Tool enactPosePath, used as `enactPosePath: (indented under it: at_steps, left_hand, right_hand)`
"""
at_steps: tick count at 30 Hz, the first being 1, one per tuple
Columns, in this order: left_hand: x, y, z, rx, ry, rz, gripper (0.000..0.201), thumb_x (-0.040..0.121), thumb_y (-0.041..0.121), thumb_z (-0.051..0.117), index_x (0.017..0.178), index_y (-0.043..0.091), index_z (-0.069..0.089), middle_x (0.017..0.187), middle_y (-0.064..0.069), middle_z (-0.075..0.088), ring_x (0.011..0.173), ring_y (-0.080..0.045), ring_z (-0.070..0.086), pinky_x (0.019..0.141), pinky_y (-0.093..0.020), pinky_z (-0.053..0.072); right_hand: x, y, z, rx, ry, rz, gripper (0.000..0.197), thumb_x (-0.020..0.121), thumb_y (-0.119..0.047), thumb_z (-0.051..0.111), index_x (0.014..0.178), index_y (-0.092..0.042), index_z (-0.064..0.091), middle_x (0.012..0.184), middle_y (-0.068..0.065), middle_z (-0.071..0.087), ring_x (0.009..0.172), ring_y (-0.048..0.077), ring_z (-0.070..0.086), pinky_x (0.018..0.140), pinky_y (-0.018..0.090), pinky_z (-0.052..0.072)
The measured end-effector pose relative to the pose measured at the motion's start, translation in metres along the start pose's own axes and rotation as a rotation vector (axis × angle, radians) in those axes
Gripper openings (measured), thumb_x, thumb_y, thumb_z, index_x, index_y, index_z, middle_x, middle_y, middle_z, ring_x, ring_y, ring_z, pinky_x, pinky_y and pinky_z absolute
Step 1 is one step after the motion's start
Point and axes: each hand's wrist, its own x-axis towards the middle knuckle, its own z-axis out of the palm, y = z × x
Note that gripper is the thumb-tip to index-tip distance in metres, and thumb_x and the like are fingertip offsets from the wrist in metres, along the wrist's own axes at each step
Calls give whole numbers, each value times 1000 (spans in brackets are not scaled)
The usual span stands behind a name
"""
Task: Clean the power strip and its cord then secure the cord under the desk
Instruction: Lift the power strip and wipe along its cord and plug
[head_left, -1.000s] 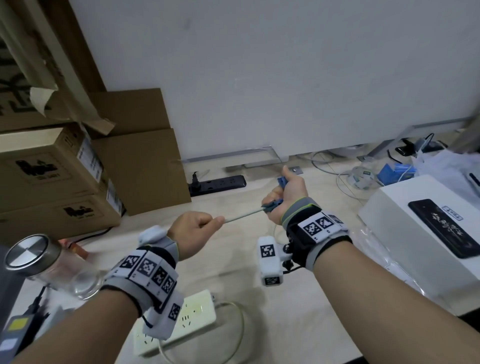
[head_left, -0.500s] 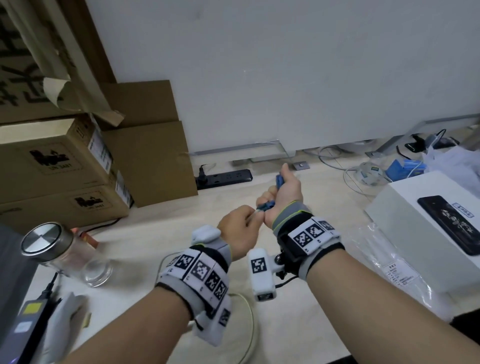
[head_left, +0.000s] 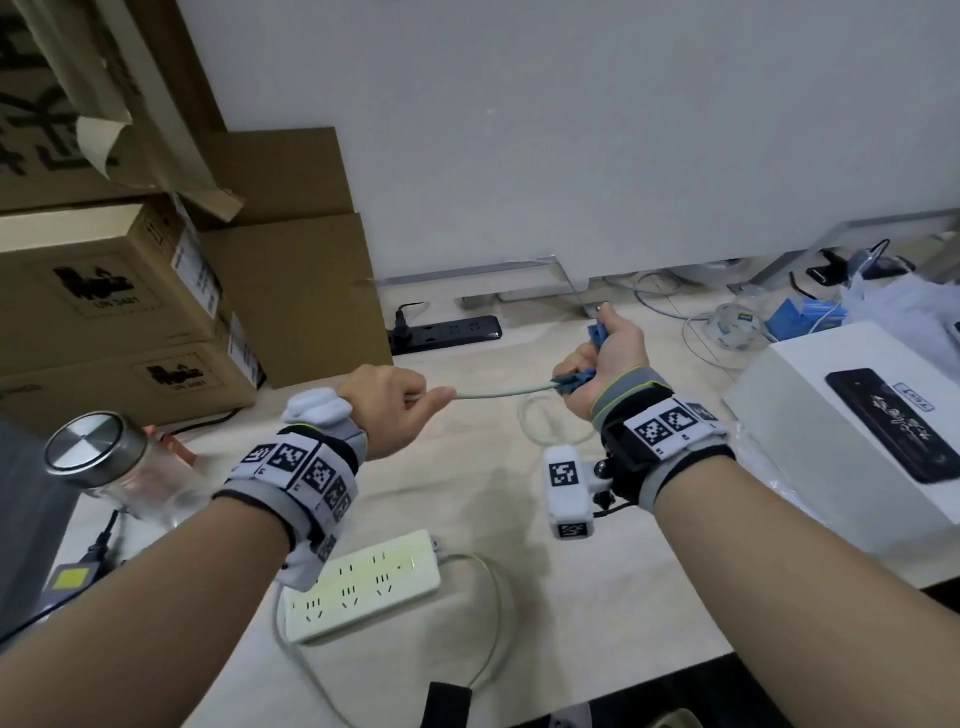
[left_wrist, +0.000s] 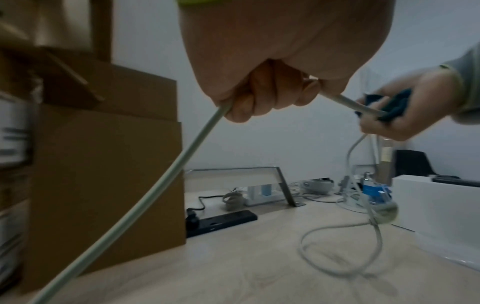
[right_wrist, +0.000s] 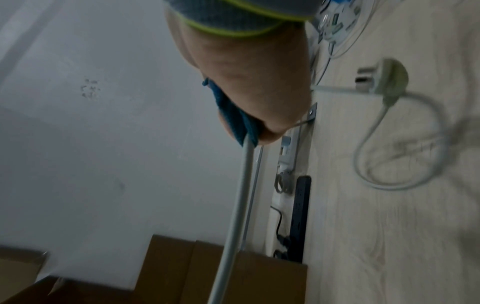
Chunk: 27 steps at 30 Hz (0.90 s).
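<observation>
Above the table's middle, the left hand grips the pale round cord taut; the right hand clamps a blue cloth around it, mid-wipe. Next, the cloth likely slides toward the plug.

The upper cardboard box carries a black brush-style logo that cannot be made out, with "UN 3481" printed under it in a thin frame. The lower cardboard box shows the same logo and number. White stickers on the boxes' side faces have print too small to read. A big carton at top left bears large black characters, cut off by the edge. The white box has a small unreadable label. Both wrist bands show black-and-white square code markers.
</observation>
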Motion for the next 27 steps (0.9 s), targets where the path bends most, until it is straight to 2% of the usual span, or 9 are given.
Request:
enactPosePath:
  at_steps: [6,9,11,13,15,18,20,23,27]
  left_hand:
    - [-6,-24,3,128,-133,-203,52,92,54,45,61,12,47,56,-1,48,49,-18,41,48,-30,29]
    - [-10,-12,26,199,-245,-219,39,87,63,41,94,30,61,81,7,65,72,-16,60,67,-33,51]
    - [-15,16,41,16,-254,-152,36,87,63,41,113,41,54,97,12,66,87,-15,62,80,-36,52]
    - [-16,52,50,-269,-247,-130,30,93,46,47,119,33,55,96,9,66,88,-15,61,80,-31,48]
    - [-13,75,51,-463,-187,-158,25,96,36,48,109,21,62,78,8,63,74,-16,58,69,-29,44]
    - [-10,69,42,-435,-45,-152,34,94,38,51,73,15,62,51,8,44,50,-12,41,53,-28,30]
    - [-12,55,35,-332,-35,-117,45,94,43,48,61,13,51,48,4,40,47,-13,35,49,-29,26]
    - [-13,45,29,-243,-74,-71,56,93,51,44,57,9,44,47,1,37,47,-18,34,49,-31,27]
    - [-5,40,18,-237,-68,-56,63,91,55,46,52,6,37,47,-3,31,45,-21,29,48,-31,25]
  right_hand:
    - [2,-5,-13,-24,48,-18,39,87,-42,62,64,-20,39,45,-7,19,37,13,15,44,19,19]
    - [-4,13,-10,-105,11,-5,43,87,-43,61,63,-20,35,45,-7,18,36,12,15,43,20,17]
    - [-9,23,-6,-115,-29,18,45,86,-45,61,62,-20,33,45,-7,18,38,12,14,44,21,17]
    - [-13,33,-2,-136,-63,35,45,86,-46,61,63,-20,34,46,-6,18,39,13,14,43,22,18]
    - [-15,38,0,-153,-82,54,44,86,-45,62,64,-19,34,47,-6,18,39,13,14,43,22,18]
    - [-15,26,-2,-108,-51,75,45,86,-42,62,61,-19,33,48,-6,16,39,13,14,41,18,20]
    - [-12,13,-2,-63,7,87,45,87,-40,61,58,-20,33,44,-6,18,33,12,16,41,15,21]
    - [-10,4,0,-103,26,95,48,87,-42,60,56,-19,32,39,-4,20,32,12,17,48,18,19]
    - [-7,1,1,-102,28,98,46,87,-41,62,59,-17,33,40,-3,21,33,14,19,47,20,24]
